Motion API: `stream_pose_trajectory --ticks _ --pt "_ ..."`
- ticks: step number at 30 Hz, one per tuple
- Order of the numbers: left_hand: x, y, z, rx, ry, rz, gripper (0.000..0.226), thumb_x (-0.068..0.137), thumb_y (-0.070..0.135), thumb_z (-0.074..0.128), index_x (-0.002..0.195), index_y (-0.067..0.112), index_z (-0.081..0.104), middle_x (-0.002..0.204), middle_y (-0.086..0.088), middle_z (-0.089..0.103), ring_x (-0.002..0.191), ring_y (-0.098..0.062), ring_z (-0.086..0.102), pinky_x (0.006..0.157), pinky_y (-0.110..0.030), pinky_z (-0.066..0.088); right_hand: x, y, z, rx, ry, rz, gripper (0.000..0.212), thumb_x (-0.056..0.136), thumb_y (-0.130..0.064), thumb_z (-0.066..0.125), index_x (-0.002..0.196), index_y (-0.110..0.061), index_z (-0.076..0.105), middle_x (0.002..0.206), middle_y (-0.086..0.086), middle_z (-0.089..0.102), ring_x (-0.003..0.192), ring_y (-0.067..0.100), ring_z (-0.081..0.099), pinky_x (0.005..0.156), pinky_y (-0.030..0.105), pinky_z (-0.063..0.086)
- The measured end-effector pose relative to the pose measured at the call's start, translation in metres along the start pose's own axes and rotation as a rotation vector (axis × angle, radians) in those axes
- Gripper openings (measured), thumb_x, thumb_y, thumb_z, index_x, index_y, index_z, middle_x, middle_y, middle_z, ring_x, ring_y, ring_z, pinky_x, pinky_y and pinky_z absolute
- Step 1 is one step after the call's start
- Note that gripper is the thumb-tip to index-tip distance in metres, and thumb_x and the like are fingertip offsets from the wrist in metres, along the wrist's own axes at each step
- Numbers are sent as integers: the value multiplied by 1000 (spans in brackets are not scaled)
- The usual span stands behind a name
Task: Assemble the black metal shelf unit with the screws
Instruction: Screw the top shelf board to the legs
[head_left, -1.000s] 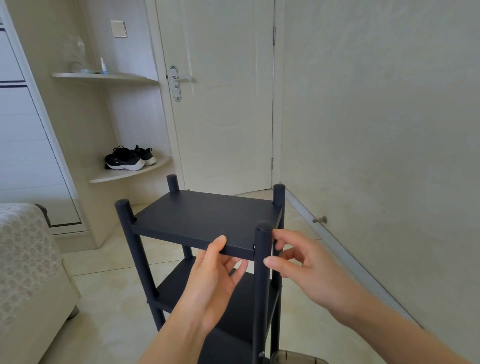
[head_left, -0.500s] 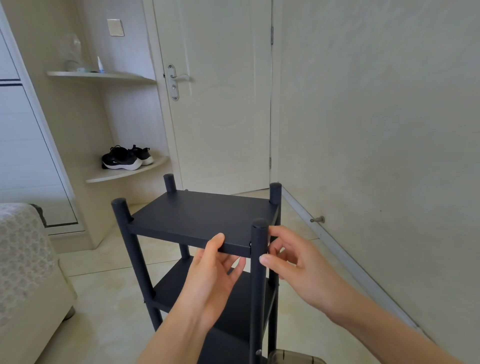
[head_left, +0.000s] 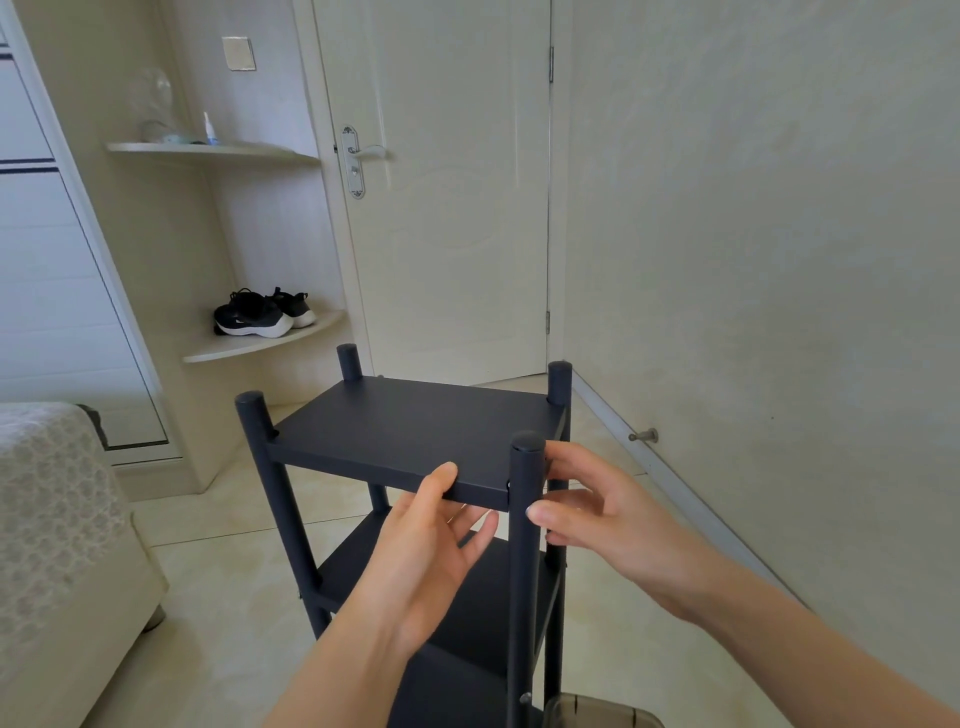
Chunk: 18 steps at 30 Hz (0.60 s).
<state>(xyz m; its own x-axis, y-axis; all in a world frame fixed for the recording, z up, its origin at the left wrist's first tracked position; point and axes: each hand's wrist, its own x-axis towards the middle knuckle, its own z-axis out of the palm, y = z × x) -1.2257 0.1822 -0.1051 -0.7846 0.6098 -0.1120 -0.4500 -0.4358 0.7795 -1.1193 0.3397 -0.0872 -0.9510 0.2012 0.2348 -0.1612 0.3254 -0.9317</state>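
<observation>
**Head view.** The unit (head_left: 415, 431) is seen standing upright on the floor (head_left: 234, 597), near the wall and in front of the door (head_left: 447, 208). Its long axis is vertical, along the four posts. The top shelf (head_left: 405, 415) lies level, its near right corner turned toward the camera, and a lower shelf is seen beneath it.

The front edge of the top shelf is pinched by the left grip (head_left: 421, 561), thumb on top and fingers underneath. The right grip (head_left: 608, 525) is curled about the near right post (head_left: 524, 571) at the corner joint, fingers behind it and thumb at its right side. Whether a screw is held there cannot be told, as the joint is hidden by the post.

The step in hand is judged to be the fastening of the top shelf to this post. For the next move the shelf must be held level, so that hole and post stay in line while the screw is turned home. The other corners would then be checked.
</observation>
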Motion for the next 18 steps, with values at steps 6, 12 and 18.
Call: stream_pose_trajectory --ticks 6,12,18 --pt "0 2 -6 78 36 14 35 98 28 63 125 6 60 115 -16 74 104 -29 74 75 -33 62 0 -2 2 -24 66 -7 38 84 -30 72 115 -50 62 112 -14 68 106 7 64 99 46 52" --pt "-16 14 -4 598 150 33 58 95 59 49 102 6 71 86 -9 79 81 -23 78 66 -29 62 -2 -3 0 11 61 5 39 88 -16 72 118 -41 65 114 -10 69 107 8 65 102 44 51" --pt "-33 33 -5 1290 291 961 27 75 58 66 80 31 64 71 17 66 84 4 62 68 -6 45 1 -1 0 62 41 15 39 85 -20 74 112 -47 66 110 -10 70 105 11 67 90 35 58"
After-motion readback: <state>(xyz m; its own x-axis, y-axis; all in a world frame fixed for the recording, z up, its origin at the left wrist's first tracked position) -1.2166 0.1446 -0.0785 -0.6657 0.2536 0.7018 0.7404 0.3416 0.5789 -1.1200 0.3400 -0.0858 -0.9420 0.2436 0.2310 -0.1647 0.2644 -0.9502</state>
